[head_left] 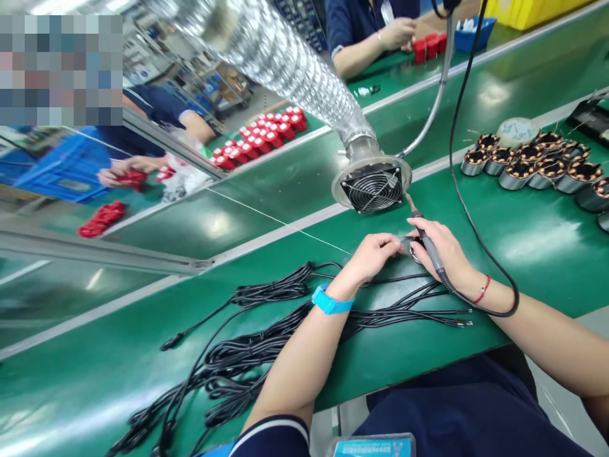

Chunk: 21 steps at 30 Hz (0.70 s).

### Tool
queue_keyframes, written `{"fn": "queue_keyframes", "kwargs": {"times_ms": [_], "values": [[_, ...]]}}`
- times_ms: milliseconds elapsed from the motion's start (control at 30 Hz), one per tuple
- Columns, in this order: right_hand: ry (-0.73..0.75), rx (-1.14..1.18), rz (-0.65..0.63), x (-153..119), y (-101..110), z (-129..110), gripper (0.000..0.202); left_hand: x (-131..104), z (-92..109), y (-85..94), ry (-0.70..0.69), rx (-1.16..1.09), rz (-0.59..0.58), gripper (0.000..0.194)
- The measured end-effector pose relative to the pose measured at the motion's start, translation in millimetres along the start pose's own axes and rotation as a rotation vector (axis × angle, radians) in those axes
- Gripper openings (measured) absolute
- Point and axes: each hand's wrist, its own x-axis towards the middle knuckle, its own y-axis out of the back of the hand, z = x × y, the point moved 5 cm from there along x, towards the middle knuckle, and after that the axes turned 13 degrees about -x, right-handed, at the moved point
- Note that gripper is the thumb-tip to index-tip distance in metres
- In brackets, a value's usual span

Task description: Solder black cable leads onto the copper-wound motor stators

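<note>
My right hand [442,251] is closed around the grey handle of a soldering iron [431,251], whose tip points up and away toward the fan. A cord runs from the handle's lower end. Just left of it, my left hand [378,254] pinches something small and blurred that I cannot make out. Between the hands, under the right fingers, a shiny curved metal edge [415,255] shows, mostly hidden. My left wrist wears a blue strap [330,301]. Bundled black cables [271,336] lie beneath and left of my left forearm, with bare wire ends [469,324] pointing right.
A round fume fan [375,190] on a silver duct [295,70] hangs just beyond my hands. Several copper-wound stators [528,168] stand at right on the green bench [533,254]. Across a divider, co-workers' hands [399,35] handle red parts [261,136]. A black cord [459,158] loops down at right.
</note>
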Motion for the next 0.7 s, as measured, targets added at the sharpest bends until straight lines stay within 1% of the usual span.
{"fn": "queue_keyframes", "kwargs": {"times_ms": [67,133,267,300,333,367,400,433,467,500,567,600,633,700], "values": [[0.005,0.006,0.046,0.6,3.7,4.5,0.042,3.7,2.8,25.2,-0.019,0.061,0.147,0.020],[0.011,0.010,0.098,1.1,8.7,10.1,0.042,6.2,4.2,56.0,-0.049,0.101,0.284,0.019],[0.002,0.026,0.166,1.7,14.5,20.1,0.037,2.9,8.2,118.2,-0.175,0.134,0.600,0.020],[-0.005,0.030,0.176,1.8,14.8,21.3,0.036,-0.3,10.9,129.4,-0.224,0.131,0.685,0.020],[-0.013,0.035,0.184,2.1,14.8,21.8,0.034,-4.1,14.3,137.1,-0.277,0.121,0.762,0.022],[-0.021,0.040,0.191,2.5,14.6,21.5,0.032,-8.1,17.9,140.3,-0.331,0.103,0.824,0.025],[-0.029,0.045,0.197,3.1,14.3,20.5,0.030,-11.4,21.1,138.8,-0.377,0.076,0.861,0.029],[-0.034,0.052,0.201,3.7,13.9,19.0,0.028,-13.6,23.2,132.2,-0.411,0.043,0.868,0.034],[-0.037,0.061,0.200,4.3,13.2,17.0,0.026,-14.5,24.0,120.8,-0.427,0.007,0.841,0.037],[-0.037,0.072,0.195,4.7,12.1,14.7,0.026,-14.0,23.0,105.3,-0.422,-0.030,0.782,0.040],[-0.035,0.102,0.160,4.7,8.3,10.4,0.029,-11.7,16.3,66.9,-0.366,-0.119,0.611,0.040],[-0.038,0.129,0.131,4.1,5.6,8.8,0.031,-10.6,10.8,46.7,-0.319,-0.208,0.507,0.039],[-0.042,0.158,0.100,3.1,2.6,7.3,0.032,-9.5,3.6,26.9,-0.256,-0.419,0.377,0.035],[-0.057,0.206,0.047,0.4,-2.7,4.8,0.031,-10.9,-5.9,-1.8,-0.169,-0.687,0.229,0.024]]}}
